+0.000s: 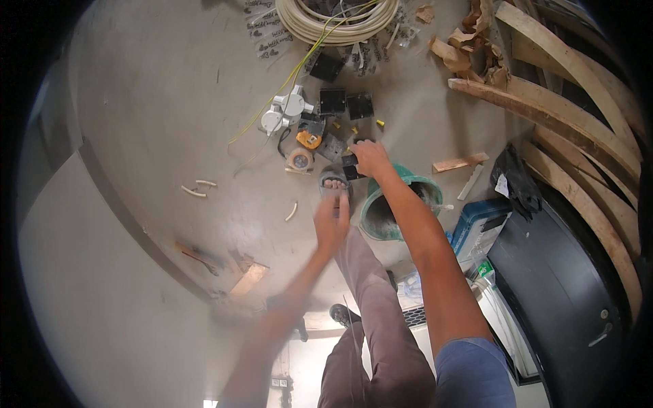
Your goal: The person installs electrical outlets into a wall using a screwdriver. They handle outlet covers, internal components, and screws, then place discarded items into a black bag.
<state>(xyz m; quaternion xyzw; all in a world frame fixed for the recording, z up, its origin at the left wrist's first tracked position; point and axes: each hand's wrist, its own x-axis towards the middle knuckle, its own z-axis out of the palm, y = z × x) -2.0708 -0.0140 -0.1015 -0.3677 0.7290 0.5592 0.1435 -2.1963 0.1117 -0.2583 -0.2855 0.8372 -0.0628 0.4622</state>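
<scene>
My right hand [372, 160] reaches forward over the floor, its fingers closed round a small black box [351, 170] beside the bucket. My left hand [331, 222] hovers above my sandalled foot [332, 178]; motion blurs its fingers, so I cannot tell whether it holds anything. Just ahead lie a yellow tape measure [309, 140], a roll of tape [300, 160] and two white round junction boxes [294, 104]. Further on are black square boxes [332, 101]. Small yellow pieces [380, 123] are scattered near them.
To the right of my foot stands a green bucket [373, 228]. A coil of cream cable [337, 28] lies at the far side, with a yellow-green wire [296, 68] trailing from it. Curved-looking wooden planks [544, 109], a blue case [476, 224] and a black door [558, 272] occupy the right.
</scene>
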